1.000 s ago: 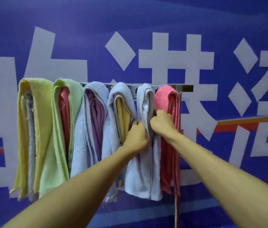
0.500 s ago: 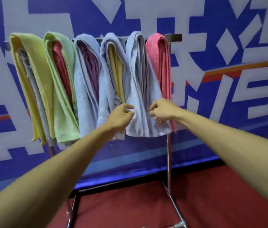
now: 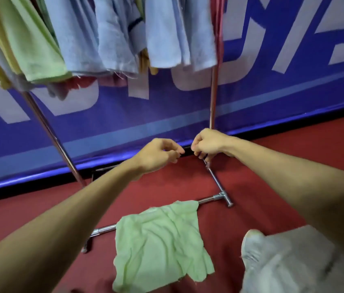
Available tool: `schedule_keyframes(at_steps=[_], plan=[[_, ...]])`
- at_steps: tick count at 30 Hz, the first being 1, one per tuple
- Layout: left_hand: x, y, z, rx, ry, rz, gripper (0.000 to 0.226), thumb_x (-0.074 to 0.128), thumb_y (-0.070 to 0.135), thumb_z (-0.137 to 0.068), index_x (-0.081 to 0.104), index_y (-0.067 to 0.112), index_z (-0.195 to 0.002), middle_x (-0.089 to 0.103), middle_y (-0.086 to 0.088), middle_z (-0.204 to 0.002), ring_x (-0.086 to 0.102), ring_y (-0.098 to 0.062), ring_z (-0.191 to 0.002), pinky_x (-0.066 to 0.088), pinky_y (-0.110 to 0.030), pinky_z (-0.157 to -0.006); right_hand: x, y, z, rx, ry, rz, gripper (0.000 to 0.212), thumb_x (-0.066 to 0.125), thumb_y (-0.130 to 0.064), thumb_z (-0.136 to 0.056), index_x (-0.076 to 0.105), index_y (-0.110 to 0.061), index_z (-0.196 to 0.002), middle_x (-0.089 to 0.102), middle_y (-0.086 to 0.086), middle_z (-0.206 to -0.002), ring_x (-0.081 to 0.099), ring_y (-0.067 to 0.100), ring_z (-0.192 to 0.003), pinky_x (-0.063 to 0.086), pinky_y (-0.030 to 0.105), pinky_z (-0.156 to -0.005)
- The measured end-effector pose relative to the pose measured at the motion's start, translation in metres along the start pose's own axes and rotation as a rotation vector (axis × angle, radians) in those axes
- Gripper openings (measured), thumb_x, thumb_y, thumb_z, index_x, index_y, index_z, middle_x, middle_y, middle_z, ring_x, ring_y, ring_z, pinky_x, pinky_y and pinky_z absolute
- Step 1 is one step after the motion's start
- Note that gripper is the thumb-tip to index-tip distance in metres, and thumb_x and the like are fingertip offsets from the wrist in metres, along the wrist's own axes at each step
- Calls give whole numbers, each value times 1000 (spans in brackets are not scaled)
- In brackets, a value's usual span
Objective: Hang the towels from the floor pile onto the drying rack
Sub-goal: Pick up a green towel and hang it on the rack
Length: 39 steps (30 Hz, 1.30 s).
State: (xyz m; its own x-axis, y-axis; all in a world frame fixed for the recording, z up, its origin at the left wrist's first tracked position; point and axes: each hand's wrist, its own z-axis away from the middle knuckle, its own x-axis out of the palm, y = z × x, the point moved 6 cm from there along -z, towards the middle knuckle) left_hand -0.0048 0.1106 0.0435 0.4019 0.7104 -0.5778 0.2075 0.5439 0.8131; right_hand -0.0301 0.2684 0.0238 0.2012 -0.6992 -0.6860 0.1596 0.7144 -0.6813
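A crumpled light green towel (image 3: 160,244) lies on the red floor, draped over the rack's low front bar. Above it hang several towels on the drying rack (image 3: 212,96): yellow and green ones (image 3: 29,49) at the left, pale blue ones (image 3: 179,32) in the middle, a pink edge at the right. My left hand (image 3: 158,154) and my right hand (image 3: 207,143) hover side by side in the air below the hanging towels. Both have loosely curled fingers and hold nothing.
The rack's chrome base bars (image 3: 217,185) run across the red floor (image 3: 283,157). A blue banner wall (image 3: 272,87) with white letters stands right behind the rack. My grey trouser leg and white shoe (image 3: 253,248) are at the lower right.
Both hands have let go of the pale blue towel and dropped low. The view has tilted down from the rack's top to the floor and the green towel.
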Motion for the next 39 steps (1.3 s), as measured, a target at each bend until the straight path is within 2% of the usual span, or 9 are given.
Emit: schedule_keyframes(at_steps=[3, 7, 11, 13, 19, 24, 29, 35, 39], plan=[[32, -50, -16, -66, -68, 40, 18, 57, 4, -91, 68, 18, -87, 68, -10, -91, 61, -15, -83, 50, -35, -90, 44, 47, -29, 84, -35, 9, 15, 55, -7, -92, 69, -3, -94, 66, 12, -86, 63, 21, -75, 58, 40, -76], [75, -115, -32, -164, -122, 106, 14, 60, 5, -91, 68, 16, -90, 67, 4, -89, 58, -6, -82, 43, -5, -72, 103, 116, -66, 206, -108, 36, 21, 59, -11, -89, 70, 1, -101, 66, 14, -89, 61, 22, -75, 55, 37, -75], [110, -181, -36, -282, -188, 135, 14, 58, 10, -93, 69, 19, -94, 69, 1, -99, 60, -6, -90, 43, -9, -78, 174, 185, -82, 345, -212, 86, 30, 61, -17, -84, 68, -3, -109, 70, 15, -102, 60, 25, -80, 55, 40, -83], [121, -210, -36, -342, -200, 139, 15, 57, 11, -94, 70, 18, -96, 69, 0, -104, 61, -7, -93, 43, -13, -80, 205, 213, -78, 420, -213, 49, 33, 60, -24, -86, 68, -5, -111, 68, 16, -110, 65, 31, -96, 54, 39, -86], [144, -264, -26, -458, -196, 212, 26, 47, -3, -93, 68, 12, -92, 67, -4, -90, 63, -12, -86, 45, -7, -75, 281, 273, -45, 672, -290, 40, 47, 64, -36, -83, 62, -9, -121, 61, 16, -127, 58, 33, -116, 49, 37, -94], [148, -279, -13, -509, -204, 235, 23, 46, -3, -95, 67, 5, -98, 65, -8, -89, 61, -14, -83, 44, -2, -66, 316, 263, -39, 704, -261, 92, 49, 65, -24, -85, 55, -5, -129, 56, 15, -134, 57, 31, -121, 49, 32, -90], [133, -274, -1, -524, -218, 241, 21, 49, 3, -96, 67, 12, -95, 67, -1, -85, 65, -11, -84, 47, -5, -69, 300, 228, -53, 643, -164, -135, 40, 50, -32, -92, 59, -7, -122, 59, 13, -126, 57, 30, -115, 41, 27, -77], [94, -236, 11, -479, -183, 253, 21, 47, 4, -97, 66, 12, -93, 67, -7, -93, 66, -17, -83, 49, -19, -78, 250, 165, -58, 515, -110, -369, 15, 56, -26, -88, 57, -11, -92, 52, 1, -73, 51, 16, -62, 34, 25, -49], [61, -194, 19, -423, -151, 234, 15, 50, 10, -97, 64, 12, -102, 68, -3, -96, 67, -13, -82, 46, -22, -78, 212, 106, -49, 462, -141, -478, 52, 69, -33, -64, 62, -8, -109, 69, 7, -90, 69, 21, -74, 57, 31, -63]])
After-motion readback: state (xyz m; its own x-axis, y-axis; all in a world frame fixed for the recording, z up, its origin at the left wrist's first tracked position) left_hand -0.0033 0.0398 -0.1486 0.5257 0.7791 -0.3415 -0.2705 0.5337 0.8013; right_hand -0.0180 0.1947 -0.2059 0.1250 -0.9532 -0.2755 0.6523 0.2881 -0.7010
